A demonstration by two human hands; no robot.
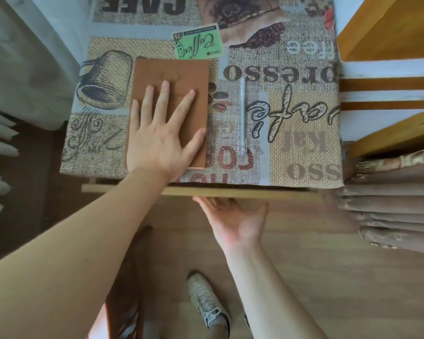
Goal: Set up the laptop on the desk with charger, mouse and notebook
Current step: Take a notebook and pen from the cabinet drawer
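Observation:
A brown notebook [181, 77] with an embossed antler mark lies on the left part of a desk [304, 152] covered with a coffee-print cloth. My left hand [160, 133] rests flat on the notebook's cover, fingers spread, thumb at its right edge. A clear pen [242, 116] lies just right of the notebook, parallel to it. My right hand [238, 221] is held palm up, fingers apart, just below the desk's wooden front edge [267, 193], holding nothing. No laptop, charger or mouse is in view.
Wooden shelving [387, 28] stands against the desk's right side, with folded brown fabric [397, 206] stacked below it. A pale curtain [22, 57] hangs on the left. Below are the wood floor and my white shoe [206, 302].

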